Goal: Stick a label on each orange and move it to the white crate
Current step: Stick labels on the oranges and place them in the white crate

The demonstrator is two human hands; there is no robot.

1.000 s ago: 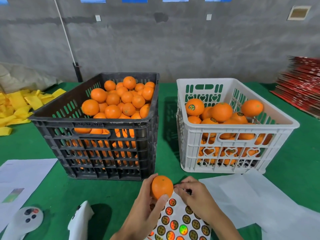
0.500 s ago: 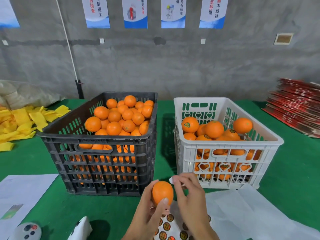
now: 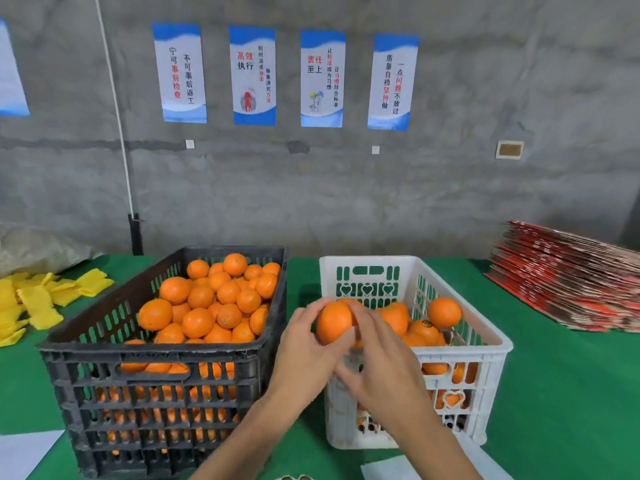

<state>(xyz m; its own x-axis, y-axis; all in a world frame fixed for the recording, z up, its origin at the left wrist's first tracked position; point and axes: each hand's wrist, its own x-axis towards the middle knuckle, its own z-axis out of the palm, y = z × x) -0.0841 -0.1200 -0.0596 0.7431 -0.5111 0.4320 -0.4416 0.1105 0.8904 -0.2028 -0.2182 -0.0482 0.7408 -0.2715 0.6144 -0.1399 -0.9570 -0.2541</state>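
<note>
Two crates stand side by side on the green tabletop (image 3: pixel 571 393), black crate (image 3: pixel 166 358) full, white crate (image 3: pixel 485 344) partly filled. Both hands, left (image 3: pixel 304 351) and right (image 3: pixel 381 362), grip one orange (image 3: pixel 334 322) over the white crate's near-left corner; judging by that, labelling ends and lowering in comes next. Round, it shows no long axis; its label is hidden.
</note>
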